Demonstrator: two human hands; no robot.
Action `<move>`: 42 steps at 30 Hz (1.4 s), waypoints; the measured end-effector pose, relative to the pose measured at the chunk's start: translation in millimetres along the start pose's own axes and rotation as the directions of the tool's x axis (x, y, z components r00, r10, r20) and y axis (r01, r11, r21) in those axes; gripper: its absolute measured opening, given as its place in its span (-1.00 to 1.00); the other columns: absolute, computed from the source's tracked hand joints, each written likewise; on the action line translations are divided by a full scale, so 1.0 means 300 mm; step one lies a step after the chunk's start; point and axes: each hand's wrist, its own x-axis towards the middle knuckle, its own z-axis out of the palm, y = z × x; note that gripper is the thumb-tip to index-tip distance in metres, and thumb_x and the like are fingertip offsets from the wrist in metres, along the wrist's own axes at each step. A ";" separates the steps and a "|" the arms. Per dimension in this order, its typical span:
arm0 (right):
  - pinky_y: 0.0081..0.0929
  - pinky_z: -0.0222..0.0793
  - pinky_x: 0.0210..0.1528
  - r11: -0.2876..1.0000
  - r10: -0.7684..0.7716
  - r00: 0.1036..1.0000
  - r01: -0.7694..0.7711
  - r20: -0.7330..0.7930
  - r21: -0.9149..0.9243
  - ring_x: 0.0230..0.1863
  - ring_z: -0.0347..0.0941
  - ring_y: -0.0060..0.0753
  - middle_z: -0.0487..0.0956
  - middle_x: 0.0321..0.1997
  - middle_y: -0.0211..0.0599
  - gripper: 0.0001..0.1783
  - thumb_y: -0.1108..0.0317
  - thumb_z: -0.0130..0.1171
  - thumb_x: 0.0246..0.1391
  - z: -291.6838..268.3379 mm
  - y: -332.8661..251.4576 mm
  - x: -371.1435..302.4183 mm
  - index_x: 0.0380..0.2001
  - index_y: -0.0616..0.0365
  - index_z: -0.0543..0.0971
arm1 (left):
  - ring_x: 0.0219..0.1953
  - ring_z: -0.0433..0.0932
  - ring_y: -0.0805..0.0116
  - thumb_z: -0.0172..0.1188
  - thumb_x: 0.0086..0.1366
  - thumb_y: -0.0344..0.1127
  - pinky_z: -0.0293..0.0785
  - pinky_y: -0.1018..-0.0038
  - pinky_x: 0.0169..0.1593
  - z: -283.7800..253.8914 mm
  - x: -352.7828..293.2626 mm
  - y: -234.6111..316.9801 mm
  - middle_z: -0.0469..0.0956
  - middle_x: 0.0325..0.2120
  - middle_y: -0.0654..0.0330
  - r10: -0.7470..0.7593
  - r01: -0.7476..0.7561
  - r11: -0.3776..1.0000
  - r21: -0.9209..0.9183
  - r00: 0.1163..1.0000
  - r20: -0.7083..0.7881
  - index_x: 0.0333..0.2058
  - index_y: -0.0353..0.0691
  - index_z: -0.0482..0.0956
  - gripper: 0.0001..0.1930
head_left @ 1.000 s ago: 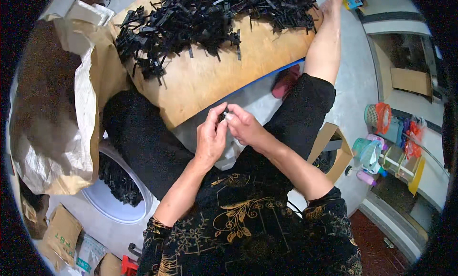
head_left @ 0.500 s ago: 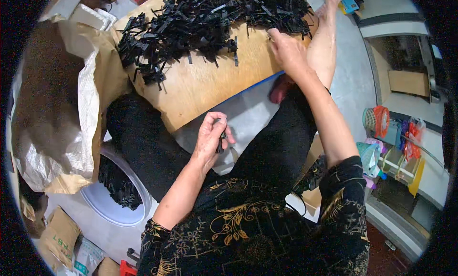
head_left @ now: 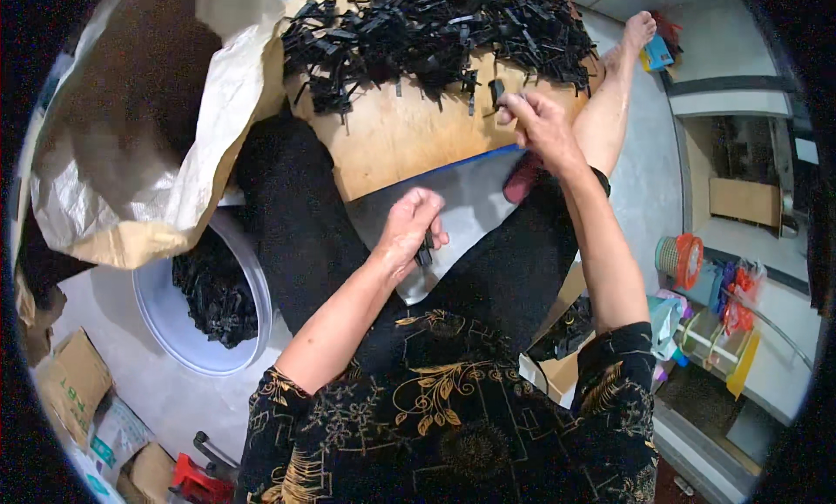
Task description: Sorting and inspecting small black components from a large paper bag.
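Head view: part [head_left: 425, 254] in curled left hand [head_left: 411, 230]; second part [head_left: 496, 90] at narrowed right hand [head_left: 542, 128], at worktop [head_left: 409, 147], cannot tell if gripped. Could drop to floor [head_left: 475, 193] from loose pinch, or snag in tangled pile [head_left: 435, 43].

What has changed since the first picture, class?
The right hand has parted from the left hand, moving forward and right over the board, now apparently pinching a black strip. The left hand still holds a dark piece; the black pile stays on the board.
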 end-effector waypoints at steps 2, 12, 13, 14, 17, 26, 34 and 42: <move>-0.77 0.04 -0.71 0.999 -0.006 0.991 0.000 0.136 0.037 -0.73 0.16 -0.77 0.41 -0.59 -0.56 -0.72 0.17 -0.03 0.12 0.066 -0.028 -0.083 -0.36 0.16 0.51 | -0.64 0.42 0.47 -0.02 0.25 -0.30 0.32 0.60 -0.59 -0.008 -0.001 0.006 0.39 -0.58 0.23 0.139 -0.136 0.989 0.056 0.989 -0.057 -0.18 -0.29 0.30 -0.77; -0.73 0.10 -0.57 0.993 -0.119 0.919 0.117 0.375 0.028 -0.60 0.15 -0.77 0.31 -0.65 -0.57 -0.73 0.21 -0.08 0.17 0.223 0.030 -0.340 -0.47 0.17 0.45 | -0.64 0.44 0.50 0.16 0.10 -0.39 0.36 0.60 -0.61 -0.006 -0.042 0.028 0.43 -0.56 0.22 0.109 -0.172 0.934 0.312 0.971 0.211 0.10 -0.28 0.11 -0.40; -0.74 0.10 -0.55 0.994 -0.108 0.913 0.088 0.393 0.068 -0.59 0.15 -0.77 0.30 -0.64 -0.58 -0.75 0.22 -0.07 0.17 0.228 0.036 -0.344 -0.45 0.17 0.43 | -0.64 0.44 0.50 0.16 0.10 -0.39 0.36 0.60 -0.61 -0.009 -0.040 0.027 0.43 -0.56 0.22 0.107 -0.171 0.935 0.312 0.971 0.212 0.10 -0.28 0.11 -0.40; -0.75 0.10 -0.53 0.993 -0.097 0.906 0.058 0.412 0.107 -0.58 0.15 -0.76 0.29 -0.63 -0.59 -0.76 0.23 -0.07 0.16 0.233 0.038 -0.348 -0.44 0.17 0.42 | -0.63 0.44 0.52 0.16 0.10 -0.40 0.35 0.61 -0.61 -0.013 -0.038 0.027 0.43 -0.56 0.22 0.115 -0.181 0.925 0.335 0.971 0.208 0.07 -0.28 0.14 -0.43; -0.74 0.07 -0.55 0.982 -0.052 0.926 -0.021 0.374 0.189 -0.59 0.13 -0.76 0.26 -0.63 -0.61 -0.82 0.26 -0.04 0.15 0.256 0.039 -0.360 -0.39 0.15 0.39 | -0.62 0.44 0.56 0.16 0.11 -0.39 0.33 0.63 -0.61 -0.007 -0.039 0.022 0.45 -0.51 0.24 0.107 -0.177 0.899 0.401 0.976 0.191 0.00 -0.27 0.22 -0.52; -0.74 0.18 -0.52 0.952 0.018 0.923 -0.133 0.384 0.275 -0.52 0.30 -0.76 0.39 -0.53 -0.51 -0.84 0.41 0.07 0.05 0.255 0.079 -0.348 -0.37 0.15 0.30 | -0.61 0.49 0.51 0.14 0.09 -0.42 0.34 0.59 -0.60 0.004 -0.039 -0.003 0.49 -0.52 0.21 0.173 -0.297 0.718 0.630 0.952 0.252 -0.07 -0.25 0.28 -0.59; -0.78 -0.08 -0.68 0.891 0.139 0.944 -0.252 0.300 0.378 -0.68 0.05 -0.80 0.19 -0.71 -0.63 -0.76 0.14 -0.15 0.20 0.247 0.063 -0.363 -0.34 0.09 0.34 | -0.55 0.53 0.50 0.11 0.10 -0.47 0.29 0.67 -0.61 0.006 -0.005 0.014 0.45 -0.52 0.22 0.104 -0.132 0.922 0.363 0.990 0.097 -0.05 -0.28 0.25 -0.58; -0.77 0.05 -0.59 0.967 0.053 0.954 -0.122 0.294 0.222 -0.61 0.09 -0.78 0.26 -0.61 -0.58 -0.75 0.19 -0.20 0.22 0.261 0.157 -0.346 -0.36 0.13 0.36 | -0.55 0.52 0.51 0.10 0.12 -0.50 0.30 0.65 -0.62 0.029 0.009 0.013 0.42 -0.55 0.25 0.080 -0.093 0.926 0.365 0.996 0.050 -0.07 -0.23 0.23 -0.61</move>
